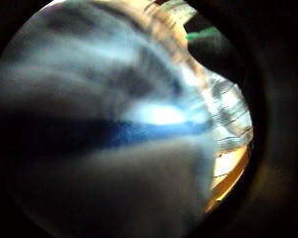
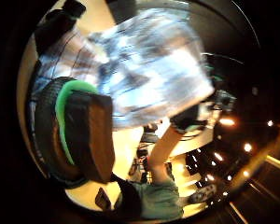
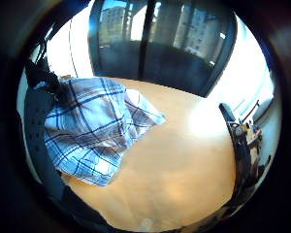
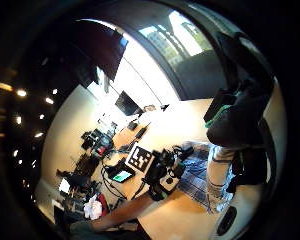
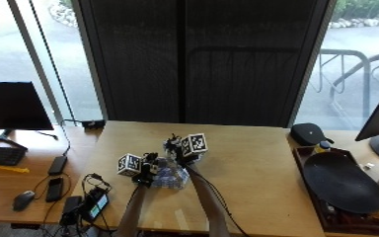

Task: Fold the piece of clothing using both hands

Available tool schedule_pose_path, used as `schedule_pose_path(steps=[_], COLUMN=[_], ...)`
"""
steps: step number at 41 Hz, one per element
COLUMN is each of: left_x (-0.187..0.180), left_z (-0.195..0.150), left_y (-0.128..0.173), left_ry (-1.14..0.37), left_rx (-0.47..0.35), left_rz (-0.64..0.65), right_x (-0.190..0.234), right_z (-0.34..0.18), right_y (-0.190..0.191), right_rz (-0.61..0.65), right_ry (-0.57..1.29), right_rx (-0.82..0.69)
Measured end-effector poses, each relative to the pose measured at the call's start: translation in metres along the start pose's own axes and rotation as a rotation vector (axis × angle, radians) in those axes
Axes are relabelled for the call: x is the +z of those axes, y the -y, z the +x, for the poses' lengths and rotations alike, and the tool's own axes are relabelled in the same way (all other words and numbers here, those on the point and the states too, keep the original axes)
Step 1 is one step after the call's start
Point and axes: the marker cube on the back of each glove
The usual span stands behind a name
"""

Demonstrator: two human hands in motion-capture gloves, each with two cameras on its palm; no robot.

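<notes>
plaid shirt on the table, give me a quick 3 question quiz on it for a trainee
1. True or false: the plaid shirt lies spread out flat across the whole wooden table.
2. Which hands are at the shirt? A) only the left hand B) only the right hand C) both
3. Fill in: the shirt's pattern is blue and ____ checks.

Key
1. False. It is bunched in a small heap between the two hands, near the table's middle.
2. C. In the outside view both gloved hands are at the heap; the left little finger side palm view is filled with cloth.
3. White.
</notes>
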Motion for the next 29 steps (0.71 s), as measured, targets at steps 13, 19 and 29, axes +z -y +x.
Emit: schedule_pose_path(steps=[13,19,29], left_x=[-0.096,-0.1,-0.075], left_z=[0.062,0.076,0.073], left_y=[0.038,0.037,0.031], left_ry=[0.44,0.471,0.532], left_rx=[0.128,0.152,0.177], left_rz=[0.182,0.192,0.135], right_x=[0.008,0.033,0.026], right_z=[-0.066,-0.059,-0.019], right_y=[0.003,-0.001,-0.028], right_rz=[-0.138,-0.161,-0.231], right_ry=[0.205,0.266,0.262], right_rx=[0.006,0.102,0.14])
